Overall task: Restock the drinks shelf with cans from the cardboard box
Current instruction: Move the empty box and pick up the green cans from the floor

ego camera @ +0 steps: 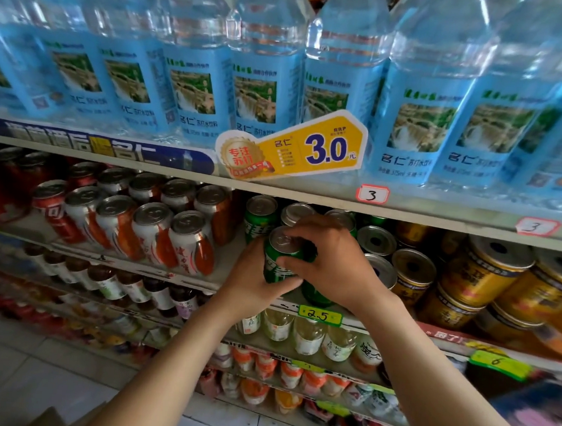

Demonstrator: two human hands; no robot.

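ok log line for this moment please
step: placing green can on can shelf | left hand: grips can | right hand: grips can | spot: front of green row

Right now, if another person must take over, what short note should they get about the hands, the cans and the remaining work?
Left hand and right hand both grip one green can at the front edge of the can shelf.
Other green cans already stand behind it.
Only a corner of the cardboard box shows; its contents are hidden.
Left: set this can down, then fetch more.
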